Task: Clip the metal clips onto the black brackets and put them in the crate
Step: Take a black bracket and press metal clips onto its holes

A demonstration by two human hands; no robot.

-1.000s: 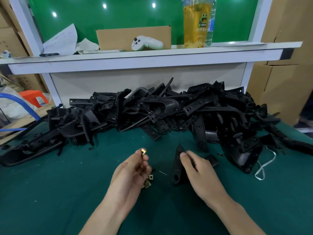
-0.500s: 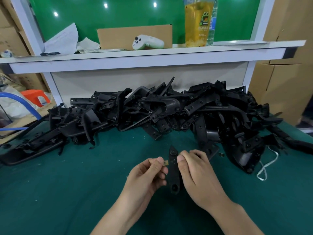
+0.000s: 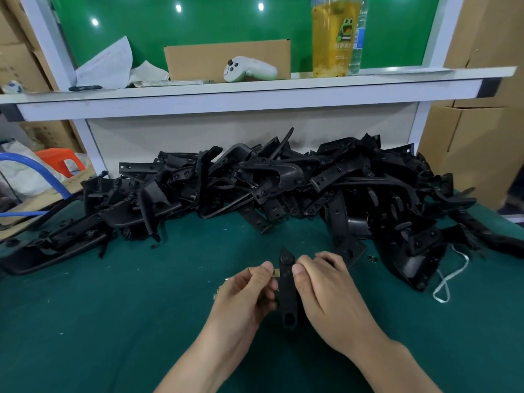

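Observation:
My right hand [image 3: 329, 296] grips a narrow black bracket [image 3: 287, 290] upright above the green mat, thumb on its left edge. My left hand [image 3: 246, 293] pinches a small brass-coloured metal clip [image 3: 275, 273] against the bracket's left edge near its top. A few loose clips [image 3: 218, 290] lie on the mat just left of my left hand, and one more clip [image 3: 373, 258] lies to the right. A big pile of black brackets [image 3: 283, 191] fills the back of the mat. No crate is in view.
A white shelf [image 3: 255, 95] runs above the pile, carrying a cardboard box [image 3: 226, 58], a white controller [image 3: 249, 70], a yellow drink cup [image 3: 333, 38] and papers. A white cord [image 3: 448, 276] lies at right. Cardboard boxes [image 3: 476, 143] stand to the right; an orange stool [image 3: 61, 163] at left.
My left hand brought the clip rightward from the mat to the bracket's edge. My right hand lifted the bracket upright and nearer the middle; both have held nearly still since half a second ago.

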